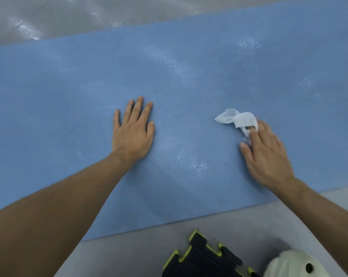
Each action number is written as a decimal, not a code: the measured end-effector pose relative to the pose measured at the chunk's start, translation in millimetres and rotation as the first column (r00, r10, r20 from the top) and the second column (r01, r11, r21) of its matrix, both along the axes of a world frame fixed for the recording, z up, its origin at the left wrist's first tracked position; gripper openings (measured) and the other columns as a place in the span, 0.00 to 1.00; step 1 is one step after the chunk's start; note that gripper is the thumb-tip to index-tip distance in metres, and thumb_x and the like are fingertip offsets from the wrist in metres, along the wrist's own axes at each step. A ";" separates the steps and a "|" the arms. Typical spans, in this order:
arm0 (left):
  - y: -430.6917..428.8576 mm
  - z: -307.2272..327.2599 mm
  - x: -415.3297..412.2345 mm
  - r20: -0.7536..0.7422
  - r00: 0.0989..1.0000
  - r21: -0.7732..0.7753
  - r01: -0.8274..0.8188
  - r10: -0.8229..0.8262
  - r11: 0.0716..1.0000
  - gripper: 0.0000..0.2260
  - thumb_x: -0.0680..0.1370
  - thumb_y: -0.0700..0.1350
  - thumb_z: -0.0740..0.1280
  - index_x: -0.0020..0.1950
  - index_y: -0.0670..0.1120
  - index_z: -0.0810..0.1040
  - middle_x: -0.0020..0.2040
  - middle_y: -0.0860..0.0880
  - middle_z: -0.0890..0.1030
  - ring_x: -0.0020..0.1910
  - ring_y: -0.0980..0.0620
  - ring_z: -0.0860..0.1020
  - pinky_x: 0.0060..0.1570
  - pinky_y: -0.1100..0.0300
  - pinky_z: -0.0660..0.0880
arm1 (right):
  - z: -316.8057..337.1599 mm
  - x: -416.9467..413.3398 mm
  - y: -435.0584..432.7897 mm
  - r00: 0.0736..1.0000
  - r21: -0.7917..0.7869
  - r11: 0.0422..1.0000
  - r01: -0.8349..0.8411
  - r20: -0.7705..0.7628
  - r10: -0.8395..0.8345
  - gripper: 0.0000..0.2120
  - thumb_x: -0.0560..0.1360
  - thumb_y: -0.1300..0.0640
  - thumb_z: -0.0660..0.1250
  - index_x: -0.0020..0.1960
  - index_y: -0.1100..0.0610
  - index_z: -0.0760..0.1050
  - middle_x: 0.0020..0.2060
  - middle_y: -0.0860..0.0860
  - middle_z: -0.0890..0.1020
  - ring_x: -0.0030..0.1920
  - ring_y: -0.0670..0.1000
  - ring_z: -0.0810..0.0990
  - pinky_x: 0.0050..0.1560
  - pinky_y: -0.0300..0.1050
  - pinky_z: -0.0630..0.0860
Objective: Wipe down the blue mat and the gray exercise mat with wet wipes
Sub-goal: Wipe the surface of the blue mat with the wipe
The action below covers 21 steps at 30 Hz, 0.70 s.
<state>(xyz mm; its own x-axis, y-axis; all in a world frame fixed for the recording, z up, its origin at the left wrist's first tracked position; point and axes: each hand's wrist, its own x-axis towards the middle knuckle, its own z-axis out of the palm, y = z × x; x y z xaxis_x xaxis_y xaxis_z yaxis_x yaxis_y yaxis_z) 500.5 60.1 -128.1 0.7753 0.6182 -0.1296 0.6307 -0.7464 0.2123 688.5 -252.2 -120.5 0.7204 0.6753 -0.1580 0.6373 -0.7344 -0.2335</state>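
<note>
Pressing left hand flat, palm down, on the blue mat, toward its near edge; fingers straight, slightly spread, gripping nothing. Glinting beyond the mat's far edge: crinkled clear plastic sheeting. Shining in patches across the mat's middle, just right of that hand and farther toward the far edge: wet streaks. Lying off the mat's near edge on a gray surface: black interlocking foam tile with yellow rim, apart from the mat. Pushing a crumpled white wet wipe against the mat with right hand; fingers extended, not curling into a fist, a fold of the wipe wrapping one fingertip, most of the wipe bunching ahead of the fingers toward the mat's far side. Showing past the mat's near edge, right of the tile: pale rounded object, cut off by the frame, kind unclear.
</note>
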 end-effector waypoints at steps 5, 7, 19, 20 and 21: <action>2.2 3.0 -0.3 -0.005 1.000 -0.020 -0.001 0.000 1.000 0.26 0.86 0.54 0.49 0.85 0.55 0.52 0.85 0.54 0.48 0.84 0.53 0.44 0.81 0.42 0.42 | -3.5 -17.1 52.1 0.998 0.067 0.998 0.002 -0.065 0.002 0.36 0.81 0.36 0.48 0.81 0.56 0.59 0.82 0.53 0.58 0.83 0.55 0.52 0.79 0.59 0.58; 5.1 3.6 -2.9 -0.001 1.000 -0.039 0.012 -0.012 0.999 0.26 0.86 0.55 0.50 0.85 0.55 0.53 0.85 0.55 0.48 0.84 0.54 0.44 0.81 0.44 0.42 | -3.0 -45.6 72.9 0.983 0.085 0.983 -0.163 -0.067 0.169 0.37 0.81 0.35 0.48 0.83 0.56 0.56 0.83 0.55 0.58 0.83 0.55 0.52 0.80 0.53 0.51; 43.4 3.2 -64.1 -0.003 0.996 0.001 -0.092 0.092 0.996 0.29 0.84 0.64 0.50 0.84 0.57 0.55 0.85 0.55 0.50 0.84 0.53 0.46 0.81 0.46 0.45 | -13.0 -30.7 90.6 0.977 0.035 0.981 -0.193 0.098 0.189 0.33 0.82 0.39 0.51 0.79 0.59 0.65 0.79 0.59 0.66 0.80 0.58 0.62 0.78 0.58 0.57; 45.4 3.2 -67.6 -0.002 0.994 -0.001 -0.108 0.108 0.994 0.29 0.84 0.65 0.49 0.84 0.57 0.54 0.85 0.55 0.50 0.84 0.53 0.46 0.81 0.46 0.44 | -12.4 -12.9 86.9 0.989 0.029 0.992 -0.121 0.094 0.117 0.33 0.82 0.39 0.50 0.79 0.59 0.64 0.79 0.60 0.66 0.80 0.59 0.62 0.77 0.60 0.59; 47.0 3.1 -70.9 -0.001 0.993 -0.001 -0.120 0.120 0.993 0.29 0.84 0.65 0.49 0.84 0.57 0.54 0.85 0.55 0.49 0.84 0.53 0.46 0.81 0.46 0.44 | -11.4 1.8 83.0 0.995 0.031 0.998 -0.060 0.085 0.058 0.34 0.82 0.39 0.49 0.80 0.59 0.62 0.79 0.60 0.65 0.80 0.60 0.61 0.77 0.61 0.60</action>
